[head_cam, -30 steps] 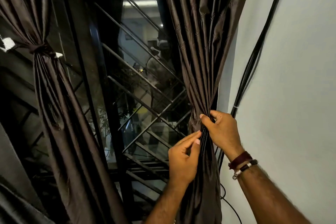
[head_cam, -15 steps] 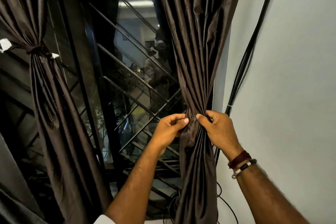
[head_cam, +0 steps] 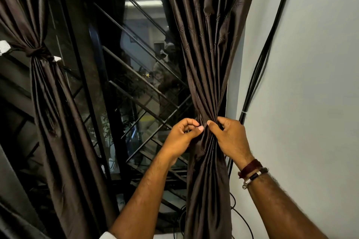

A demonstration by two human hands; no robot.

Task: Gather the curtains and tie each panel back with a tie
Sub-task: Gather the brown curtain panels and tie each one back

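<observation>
Two dark brown satin curtain panels hang at a window. The left panel (head_cam: 48, 103) is bunched at mid height by a dark tie (head_cam: 37, 52) knotted around it. The right panel (head_cam: 207, 54) is gathered into a narrow bundle beside the wall. My left hand (head_cam: 181, 137) pinches the bundle from its left side with thumb and fingers. From the right, my right hand (head_cam: 229, 137) grips the same gathered spot, thumb almost meeting the left thumb. Whether a tie lies under my fingers is hidden by the folds.
Behind the glass is a black metal grille (head_cam: 136, 87) with slanted bars; the pane reflects a person. A white wall (head_cam: 310, 83) stands at the right, with a bundle of black cables (head_cam: 262, 60) running down it close to the right panel.
My left hand moved from the front of the bundle, lower down, up to its left side at the gathered point. The view shifted slightly; my right hand kept its hold.
</observation>
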